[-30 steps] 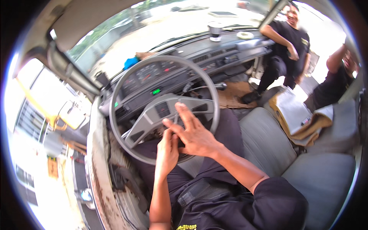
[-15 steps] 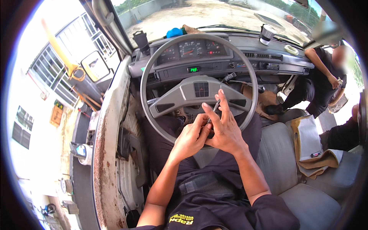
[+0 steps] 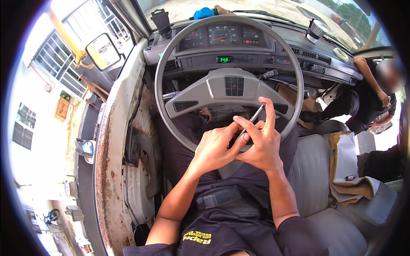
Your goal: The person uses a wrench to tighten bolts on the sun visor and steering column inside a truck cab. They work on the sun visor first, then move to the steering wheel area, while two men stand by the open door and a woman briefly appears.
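A slim metallic rod (image 3: 256, 112) slants up and to the right between my two hands, just in front of the steering wheel's lower half. Whether it is a pen or a small tool I cannot make out. My left hand (image 3: 217, 147) has its thumb and fingers closed round the rod's lower end, which is partly hidden. My right hand (image 3: 262, 149) also holds it, the index finger stretched up along its upper tip and the other fingers bent. Fingertips of both hands touch or nearly touch. Behind them stands the grey steering wheel (image 3: 234, 87).
Past the wheel lies the dashboard (image 3: 294, 66) with a green-lit display (image 3: 224, 59). A rusty door sill (image 3: 112, 170) runs along my left. On the right seat (image 3: 307, 170) lies a brown-and-grey cloth (image 3: 345, 158). At the right door sits another person (image 3: 369, 94).
The view has tilted and shifted a little. The rod now shows more of its length, slanting to the upper right, and my right index finger has moved onto its tip.
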The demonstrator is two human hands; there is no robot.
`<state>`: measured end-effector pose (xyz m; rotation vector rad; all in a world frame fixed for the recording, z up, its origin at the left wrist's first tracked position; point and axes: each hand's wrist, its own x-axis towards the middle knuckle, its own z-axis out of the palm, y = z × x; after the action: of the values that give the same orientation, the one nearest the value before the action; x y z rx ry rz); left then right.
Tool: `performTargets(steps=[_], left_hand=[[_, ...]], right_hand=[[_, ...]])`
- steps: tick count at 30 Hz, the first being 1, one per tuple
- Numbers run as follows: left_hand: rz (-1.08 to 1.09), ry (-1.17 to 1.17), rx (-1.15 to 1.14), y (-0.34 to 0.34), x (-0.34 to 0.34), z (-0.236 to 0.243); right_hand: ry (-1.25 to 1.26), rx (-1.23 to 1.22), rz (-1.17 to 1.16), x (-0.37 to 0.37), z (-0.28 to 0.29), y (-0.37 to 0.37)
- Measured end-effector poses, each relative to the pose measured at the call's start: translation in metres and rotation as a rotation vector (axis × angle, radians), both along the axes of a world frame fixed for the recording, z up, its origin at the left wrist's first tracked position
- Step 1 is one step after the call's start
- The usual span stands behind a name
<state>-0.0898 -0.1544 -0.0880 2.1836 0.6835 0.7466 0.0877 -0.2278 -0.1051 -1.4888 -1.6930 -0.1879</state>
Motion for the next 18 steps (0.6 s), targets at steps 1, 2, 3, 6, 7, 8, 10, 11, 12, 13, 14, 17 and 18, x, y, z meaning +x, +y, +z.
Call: performTargets(steps=[1, 2, 3, 6, 7, 8, 10, 11, 12, 13, 14, 17, 18], left_hand=[[0.012, 0.01, -0.016, -0.001, -0.002, 0.002], [0.029, 0.02, -0.032, -0.003, -0.005, 0.003], [0.052, 0.029, -0.012, -0.003, -0.004, -0.001], [0.019, 0.068, -0.04, 0.001, 0.004, -0.007], [-0.004, -0.023, -0.044, 0.001, 0.006, -0.011], [-0.031, -0.113, -0.045, 0.003, 0.005, -0.014], [-0.011, -0.17, -0.108, 0.005, 0.002, -0.014], [0.002, -0.21, -0.1, 0.009, 0.001, -0.021], [-0.002, -0.248, -0.092, 0.011, 0.004, -0.021], [0.022, -0.278, -0.058, 0.011, 0.005, -0.021], [0.047, -0.327, -0.069, 0.011, 0.006, -0.022], [0.053, -0.275, -0.196, 0.007, 0.004, -0.01], [0.082, -0.222, -0.251, 0.007, 0.002, -0.007]], right_hand=[[0.013, -0.01, 0.004, -0.006, 0.004, 0.001], [-0.01, -0.054, -0.025, -0.008, 0.006, -0.003], [-0.039, -0.081, -0.027, -0.008, 0.008, -0.003], [-0.094, -0.085, -0.077, -0.008, 0.008, -0.003], [-0.097, -0.073, -0.096, -0.01, 0.008, -0.004], [-0.102, -0.087, -0.11, -0.014, 0.01, -0.002], [-0.108, -0.107, -0.116, -0.016, 0.007, -0.002], [-0.092, -0.093, -0.087, -0.018, 0.007, -0.001], [-0.075, -0.079, -0.073, -0.018, 0.009, -0.001], [-0.058, -0.065, -0.064, -0.017, 0.011, -0.001], [-0.072, -0.058, -0.03, -0.015, 0.011, 0.0], [-0.057, -0.075, 0.033, -0.009, 0.01, 0.0], [-0.043, -0.086, 0.052, -0.011, 0.012, 0.001]])
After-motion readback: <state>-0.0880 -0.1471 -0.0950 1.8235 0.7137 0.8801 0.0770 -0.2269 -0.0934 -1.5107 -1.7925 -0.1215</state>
